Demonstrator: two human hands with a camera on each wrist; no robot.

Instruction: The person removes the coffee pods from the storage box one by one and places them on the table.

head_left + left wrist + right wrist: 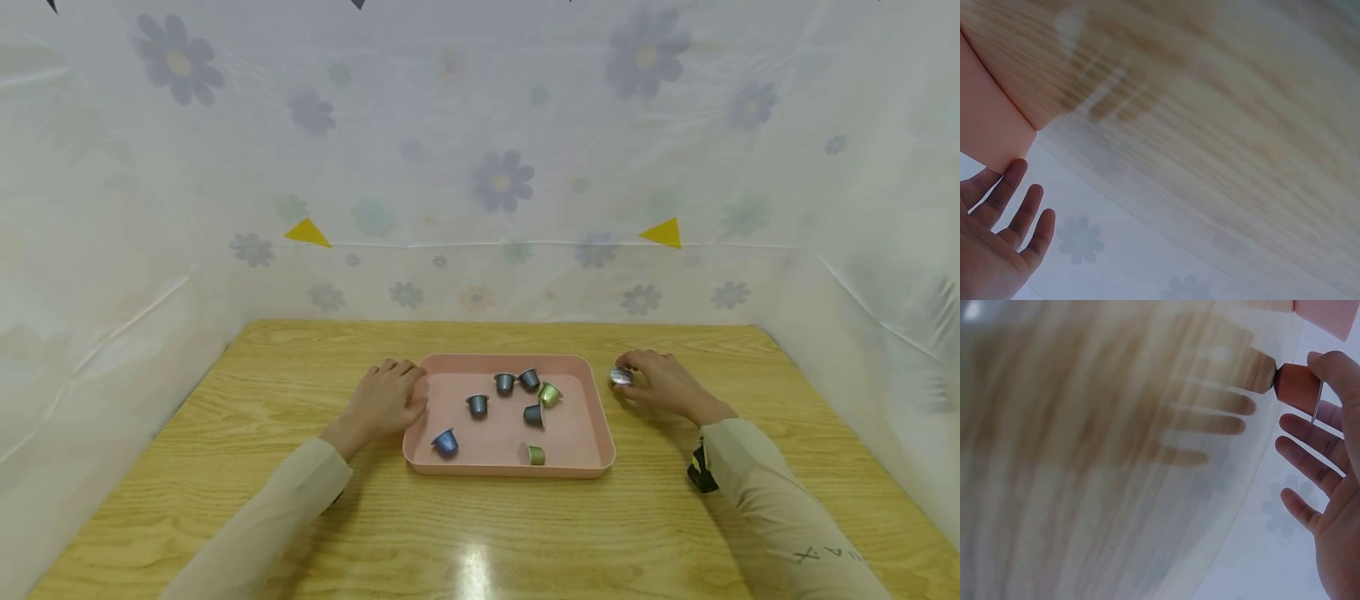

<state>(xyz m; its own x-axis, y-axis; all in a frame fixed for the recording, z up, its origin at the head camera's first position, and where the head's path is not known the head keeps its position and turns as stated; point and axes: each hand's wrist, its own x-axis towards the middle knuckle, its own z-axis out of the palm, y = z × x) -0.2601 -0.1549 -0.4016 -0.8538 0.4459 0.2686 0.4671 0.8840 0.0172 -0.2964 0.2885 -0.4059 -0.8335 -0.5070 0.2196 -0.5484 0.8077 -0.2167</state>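
1. My hands are well apart, one on either side of the pink tray (570,437).
2. Left hand (380,403): fingers loosely extended, touching the tray's left wall; index fingertip against it in the wrist view.
3. Right hand (663,383): thumb and fingers pinch an orange capsule (1297,386) by its rim. Silver lid up, narrow end down at the tabletop (360,533), just right of the tray.
4. Inside the tray: four dark capsules (477,406), three toward the far side and right, one left of middle.
5. A green capsule (550,394) sits close among the right-hand dark ones; a second green one (533,454) lies on its side by the near wall.
6. Blue capsule (446,443): near left corner, tilted.
7. Behind: flowered sheet (420,150), two yellow triangles (662,233).
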